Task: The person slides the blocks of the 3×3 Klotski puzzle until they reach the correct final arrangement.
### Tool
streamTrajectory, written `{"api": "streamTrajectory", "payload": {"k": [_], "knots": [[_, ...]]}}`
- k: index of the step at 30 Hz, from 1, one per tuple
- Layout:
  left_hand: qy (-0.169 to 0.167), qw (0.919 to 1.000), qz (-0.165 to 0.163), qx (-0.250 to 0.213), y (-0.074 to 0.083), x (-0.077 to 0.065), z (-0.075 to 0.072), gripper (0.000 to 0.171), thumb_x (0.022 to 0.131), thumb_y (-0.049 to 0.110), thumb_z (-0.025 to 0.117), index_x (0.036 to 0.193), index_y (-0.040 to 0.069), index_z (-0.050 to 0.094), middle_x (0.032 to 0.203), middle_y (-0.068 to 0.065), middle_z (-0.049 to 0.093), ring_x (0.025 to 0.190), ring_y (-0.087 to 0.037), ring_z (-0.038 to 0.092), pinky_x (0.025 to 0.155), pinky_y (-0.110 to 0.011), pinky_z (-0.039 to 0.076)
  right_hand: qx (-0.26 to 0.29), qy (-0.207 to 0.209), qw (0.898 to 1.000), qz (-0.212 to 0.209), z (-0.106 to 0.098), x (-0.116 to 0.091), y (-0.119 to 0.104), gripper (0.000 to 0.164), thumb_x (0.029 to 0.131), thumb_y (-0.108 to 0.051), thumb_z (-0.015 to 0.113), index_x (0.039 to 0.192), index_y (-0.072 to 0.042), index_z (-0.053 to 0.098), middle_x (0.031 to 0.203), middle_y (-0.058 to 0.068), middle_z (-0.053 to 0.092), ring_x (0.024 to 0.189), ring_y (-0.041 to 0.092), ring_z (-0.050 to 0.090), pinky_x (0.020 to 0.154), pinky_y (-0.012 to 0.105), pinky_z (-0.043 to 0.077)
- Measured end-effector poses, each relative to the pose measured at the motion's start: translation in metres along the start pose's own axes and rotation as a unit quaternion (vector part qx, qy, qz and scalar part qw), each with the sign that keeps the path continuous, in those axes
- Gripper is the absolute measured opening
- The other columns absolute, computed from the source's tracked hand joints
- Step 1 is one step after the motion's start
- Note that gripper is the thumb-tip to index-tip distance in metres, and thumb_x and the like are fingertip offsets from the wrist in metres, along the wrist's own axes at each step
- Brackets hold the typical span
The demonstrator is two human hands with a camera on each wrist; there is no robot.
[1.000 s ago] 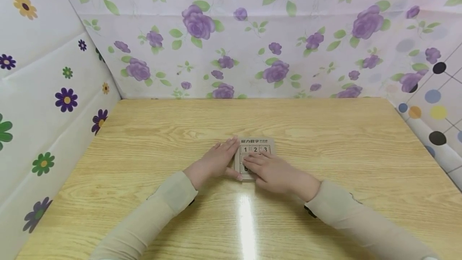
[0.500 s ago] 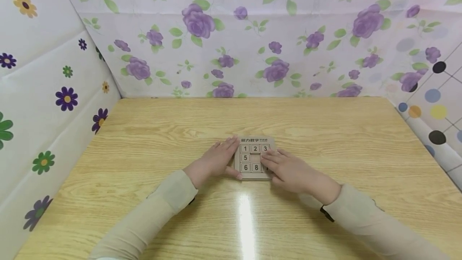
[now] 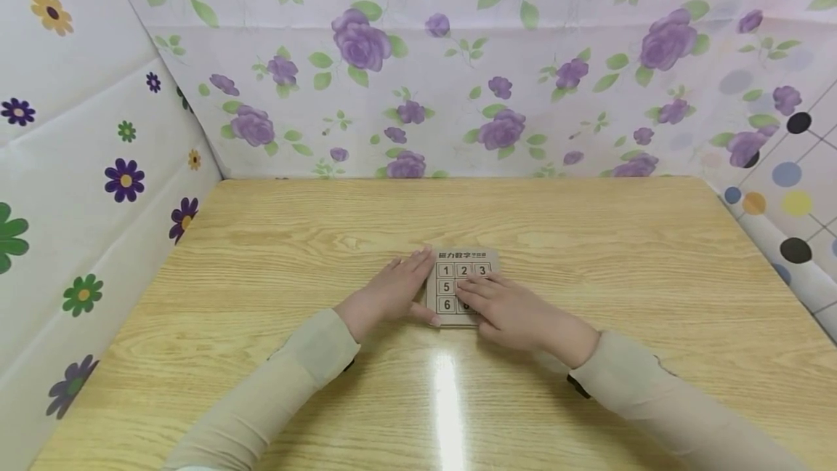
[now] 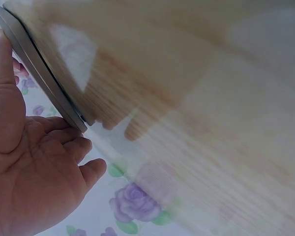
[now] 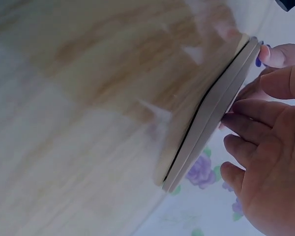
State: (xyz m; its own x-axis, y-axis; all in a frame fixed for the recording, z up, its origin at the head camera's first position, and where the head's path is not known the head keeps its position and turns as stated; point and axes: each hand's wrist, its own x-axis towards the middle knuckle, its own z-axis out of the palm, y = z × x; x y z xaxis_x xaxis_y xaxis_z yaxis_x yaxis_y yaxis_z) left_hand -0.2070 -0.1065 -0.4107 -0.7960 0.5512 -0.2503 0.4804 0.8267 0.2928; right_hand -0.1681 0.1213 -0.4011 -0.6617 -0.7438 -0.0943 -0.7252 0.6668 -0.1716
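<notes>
A small sliding number puzzle [image 3: 447,305] lies flat on the table, with black numbered tiles in a grid and dark printing along its far edge. My left hand [image 3: 392,293] holds the puzzle's left side, its thumb at the near corner and fingers extended toward the far corner. Over the puzzle's right half lies my right hand [image 3: 513,312], fingers extended and tips at the middle of the grid. Tiles 1, 2, 3, 5 and 6 show; my right hand hides the lower right. In the left wrist view, thumb and fingertips meet the puzzle's edge [image 4: 39,73].
The wood-grain table [image 3: 314,231] carries a bright light reflection in front of the puzzle. Behind it hangs a purple-flowered cloth [image 3: 418,64]. Flower-patterned sheeting [image 3: 91,224] stands at the left, dotted sheeting [image 3: 798,224] at the right.
My right hand first moves right, uncovering a gap in the middle of the grid, then comes back left with fingertips over that middle spot. My left hand stays in place.
</notes>
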Motion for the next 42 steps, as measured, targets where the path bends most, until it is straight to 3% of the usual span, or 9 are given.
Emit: {"api": "streamTrajectory", "payload": {"k": [8,16,33,42], "knots": [[-0.002,1.0,-0.003,0.003,0.002,-0.001,-0.002,0.113,0.072,0.059,0.07,0.152,0.004,0.013,0.16,-0.011,0.008,0.147,-0.026,0.011,0.12,-0.046,0.014,-0.011,0.021,1.0,-0.012,0.001,-0.016,0.009,0.053,0.091,-0.017,0.051,0.141,0.0,0.043,0.148,0.015,0.041,0.139,0.033,0.034,0.115,0.052,0.025],[-0.002,1.0,-0.004,-0.002,0.001,-0.001,-0.003,0.112,0.072,0.058,0.071,0.152,0.004,0.014,0.16,-0.011,0.008,0.147,-0.026,0.01,0.12,-0.046,0.012,-0.017,0.005,1.0,-0.009,0.006,-0.03,0.014,0.054,0.091,-0.017,0.051,0.141,0.0,0.043,0.147,0.014,0.042,0.139,0.033,0.034,0.115,0.053,0.024],[0.005,1.0,0.003,-0.006,0.0,0.0,-0.001,0.113,0.072,0.058,0.072,0.152,0.003,0.014,0.159,-0.012,0.009,0.147,-0.026,0.011,0.12,-0.047,0.014,-0.044,0.009,0.999,0.012,0.002,-0.015,0.024,0.052,0.093,-0.019,0.049,0.142,-0.002,0.043,0.149,0.011,0.039,0.14,0.032,0.033,0.115,0.053,0.024],[0.005,1.0,0.002,-0.001,0.0,0.0,-0.001,0.114,0.071,0.059,0.071,0.152,0.003,0.014,0.159,-0.011,0.009,0.147,-0.026,0.012,0.12,-0.046,0.015,-0.028,-0.005,0.999,-0.033,0.007,-0.015,0.002,0.055,0.091,-0.019,0.05,0.143,-0.002,0.041,0.15,0.011,0.038,0.141,0.029,0.031,0.117,0.05,0.023]]}}
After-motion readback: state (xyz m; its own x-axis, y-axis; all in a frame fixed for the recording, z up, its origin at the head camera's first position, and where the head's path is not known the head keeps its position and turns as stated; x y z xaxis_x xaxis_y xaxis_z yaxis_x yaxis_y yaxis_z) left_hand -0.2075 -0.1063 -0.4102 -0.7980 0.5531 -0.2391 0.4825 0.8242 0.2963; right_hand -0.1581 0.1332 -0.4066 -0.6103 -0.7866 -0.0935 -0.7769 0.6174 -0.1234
